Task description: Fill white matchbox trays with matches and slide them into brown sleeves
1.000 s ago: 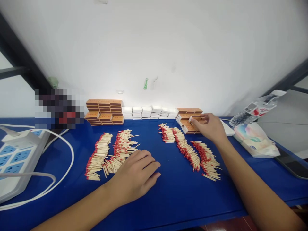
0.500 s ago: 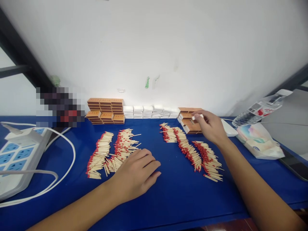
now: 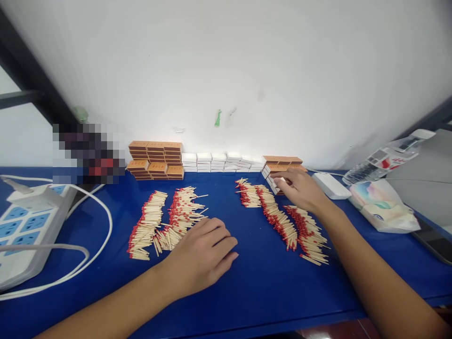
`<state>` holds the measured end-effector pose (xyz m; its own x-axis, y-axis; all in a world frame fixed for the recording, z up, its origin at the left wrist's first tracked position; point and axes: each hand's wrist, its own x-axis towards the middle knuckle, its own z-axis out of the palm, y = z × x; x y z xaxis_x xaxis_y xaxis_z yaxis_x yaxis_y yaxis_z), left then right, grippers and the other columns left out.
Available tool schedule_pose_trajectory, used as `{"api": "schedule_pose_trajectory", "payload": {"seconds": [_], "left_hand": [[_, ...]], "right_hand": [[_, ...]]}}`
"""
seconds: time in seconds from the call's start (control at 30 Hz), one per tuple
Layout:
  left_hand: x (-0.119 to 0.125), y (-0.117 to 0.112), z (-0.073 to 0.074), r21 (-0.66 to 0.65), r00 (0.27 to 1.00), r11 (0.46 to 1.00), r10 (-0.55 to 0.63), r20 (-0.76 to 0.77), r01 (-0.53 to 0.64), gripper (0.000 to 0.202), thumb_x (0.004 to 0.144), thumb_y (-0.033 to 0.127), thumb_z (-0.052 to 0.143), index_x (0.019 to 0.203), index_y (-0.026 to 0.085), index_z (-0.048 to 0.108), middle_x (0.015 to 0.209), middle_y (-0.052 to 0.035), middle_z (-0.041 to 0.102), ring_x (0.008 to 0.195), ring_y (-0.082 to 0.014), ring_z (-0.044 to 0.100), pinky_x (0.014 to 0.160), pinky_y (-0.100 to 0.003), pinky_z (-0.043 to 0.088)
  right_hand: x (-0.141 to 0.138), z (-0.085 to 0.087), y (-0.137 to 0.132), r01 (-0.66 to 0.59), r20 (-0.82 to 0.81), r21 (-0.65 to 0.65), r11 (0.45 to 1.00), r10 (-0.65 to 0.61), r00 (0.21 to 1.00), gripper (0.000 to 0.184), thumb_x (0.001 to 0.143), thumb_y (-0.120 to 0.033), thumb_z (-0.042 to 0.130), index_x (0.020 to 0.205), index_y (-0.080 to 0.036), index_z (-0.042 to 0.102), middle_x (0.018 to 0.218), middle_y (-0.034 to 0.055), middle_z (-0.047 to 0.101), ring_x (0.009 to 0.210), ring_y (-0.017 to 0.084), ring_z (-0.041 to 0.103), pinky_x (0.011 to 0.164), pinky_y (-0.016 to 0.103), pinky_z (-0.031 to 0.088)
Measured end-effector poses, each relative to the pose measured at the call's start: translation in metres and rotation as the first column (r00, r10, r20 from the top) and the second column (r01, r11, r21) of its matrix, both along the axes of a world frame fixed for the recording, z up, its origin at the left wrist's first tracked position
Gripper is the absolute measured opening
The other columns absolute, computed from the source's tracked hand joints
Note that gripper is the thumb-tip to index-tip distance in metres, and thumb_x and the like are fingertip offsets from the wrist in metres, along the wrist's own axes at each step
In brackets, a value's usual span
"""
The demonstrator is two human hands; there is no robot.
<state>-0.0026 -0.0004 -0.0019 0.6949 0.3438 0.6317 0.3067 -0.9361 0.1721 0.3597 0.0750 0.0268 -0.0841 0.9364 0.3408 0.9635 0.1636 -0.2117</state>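
Note:
My right hand (image 3: 298,188) is at the front of the orange matchbox stack (image 3: 282,160) on the right. Its thumb and fingers are pinched on a matchbox (image 3: 284,180), of which only a small white end shows; the hand covers the rest. My left hand (image 3: 208,252) lies palm down on the blue table, fingers loosely apart and nothing in them. Beside it is a wavy row of red-headed matches (image 3: 183,214), with another match row (image 3: 147,226) further left. Between my hands and the right stack lie more match rows (image 3: 278,219).
White match trays (image 3: 219,162) are stacked along the wall beside the left orange matchbox stack (image 3: 155,160). A power strip (image 3: 31,235) with white cables is at the left. On the right are a white adapter (image 3: 331,185), a bottle (image 3: 384,160), a tissue pack (image 3: 383,207) and a phone (image 3: 434,240).
My right hand has moved slightly down and towards the front of the right stack, bringing the matchbox lower. The left hand stays in place on the table.

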Motion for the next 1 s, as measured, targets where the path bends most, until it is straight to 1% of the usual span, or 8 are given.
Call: {"api": "schedule_pose_trajectory", "payload": {"seconds": [0.17, 0.27, 0.37, 0.53, 0.73, 0.8, 0.9, 1.0], "left_hand": [[0.000, 0.000, -0.001, 0.003, 1.000, 1.000, -0.003, -0.006, 0.003, 0.010, 0.108, 0.023, 0.067, 0.114, 0.016, 0.071, 0.096, -0.0060, 0.077, 0.098, -0.0239, 0.072, 0.090, -0.040, 0.062], [0.000, 0.001, 0.000, 0.001, 1.000, 1.000, 0.000, -0.009, 0.000, 0.010, 0.108, 0.024, 0.066, 0.113, 0.016, 0.071, 0.096, -0.0061, 0.077, 0.099, -0.0241, 0.072, 0.090, -0.041, 0.062], [-0.001, 0.000, 0.001, 0.001, 1.000, 1.000, 0.003, -0.009, -0.003, 0.011, 0.108, 0.024, 0.066, 0.113, 0.016, 0.072, 0.096, -0.0061, 0.077, 0.099, -0.0240, 0.073, 0.090, -0.041, 0.062], [-0.001, 0.000, 0.001, 0.005, 1.000, 1.000, 0.003, -0.012, -0.003, 0.010, 0.107, 0.023, 0.068, 0.113, 0.016, 0.072, 0.096, -0.0060, 0.077, 0.098, -0.0244, 0.072, 0.091, -0.042, 0.062], [-0.001, -0.001, 0.002, 0.014, 1.000, 1.000, -0.002, -0.026, 0.002, 0.010, 0.107, 0.022, 0.068, 0.114, 0.016, 0.071, 0.097, -0.0058, 0.077, 0.100, -0.0246, 0.072, 0.091, -0.041, 0.063], [-0.001, -0.001, 0.003, 0.023, 1.000, 1.000, 0.000, -0.030, 0.001, 0.010, 0.107, 0.022, 0.067, 0.115, 0.016, 0.071, 0.097, -0.0061, 0.078, 0.100, -0.0246, 0.072, 0.090, -0.041, 0.063], [-0.002, -0.002, 0.004, 0.034, 1.000, 0.999, 0.004, -0.031, -0.003, 0.011, 0.108, 0.022, 0.066, 0.115, 0.016, 0.071, 0.097, -0.0062, 0.078, 0.099, -0.0244, 0.073, 0.089, -0.041, 0.063], [-0.001, -0.001, 0.004, 0.034, 0.999, 0.999, 0.006, -0.033, -0.005, 0.011, 0.108, 0.022, 0.066, 0.116, 0.016, 0.071, 0.097, -0.0061, 0.078, 0.099, -0.0243, 0.073, 0.088, -0.040, 0.063]], "right_hand": [[0.005, 0.006, -0.004, 0.009, -0.107, 0.004, 1.000, -0.008, 0.994, 0.046, 0.106, -0.046, 0.047, 0.116, -0.022, 0.084, 0.116, 0.0134, 0.084, 0.107, 0.034, 0.073, 0.090, 0.045, 0.053], [0.016, 0.011, -0.011, 0.121, -0.168, 0.057, 0.991, -0.110, 0.980, 0.043, 0.099, -0.051, 0.057, 0.116, -0.022, 0.083, 0.108, 0.0126, 0.082, 0.096, 0.031, 0.072, 0.088, 0.044, 0.053], [0.029, 0.015, -0.018, 0.246, -0.201, 0.049, 0.968, -0.232, 0.952, 0.043, 0.091, -0.055, 0.067, 0.111, -0.021, 0.083, 0.102, 0.0119, 0.081, 0.086, 0.028, 0.071, 0.085, 0.042, 0.053], [0.044, 0.020, -0.026, 0.355, -0.231, 0.035, 0.934, -0.338, 0.912, 0.049, 0.086, -0.065, 0.074, 0.107, -0.021, 0.081, 0.104, 0.0123, 0.084, 0.090, 0.029, 0.075, 0.086, 0.043, 0.052], [0.053, 0.032, -0.042, 0.505, -0.228, 0.072, 0.860, -0.479, 0.848, 0.049, 0.085, -0.070, 0.075, 0.103, -0.025, 0.081, 0.104, 0.0111, 0.086, 0.094, 0.031, 0.078, 0.085, 0.042, 0.052], [0.062, 0.030, -0.052, 0.569, -0.219, 0.098, 0.816, -0.540, 0.812, 0.049, 0.084, -0.071, 0.073, 0.103, -0.026, 0.080, 0.100, 0.0109, 0.086, 0.097, 0.033, 0.079, 0.085, 0.043, 0.053], [0.076, 0.014, -0.068, 0.660, -0.182, 0.103, 0.744, -0.638, 0.748, 0.046, 0.084, -0.071, 0.069, 0.098, -0.028, 0.075, 0.096, 0.0127, 0.086, 0.102, 0.039, 0.080, 0.086, 0.049, 0.054], [0.084, -0.008, -0.080, 0.665, -0.128, 0.031, 0.747, -0.656, 0.743, 0.048, 0.082, -0.076, 0.066, 0.098, -0.031, 0.071, 0.094, 0.0138, 0.086, 0.103, 0.045, 0.080, 0.085, 0.054, 0.055]]}}
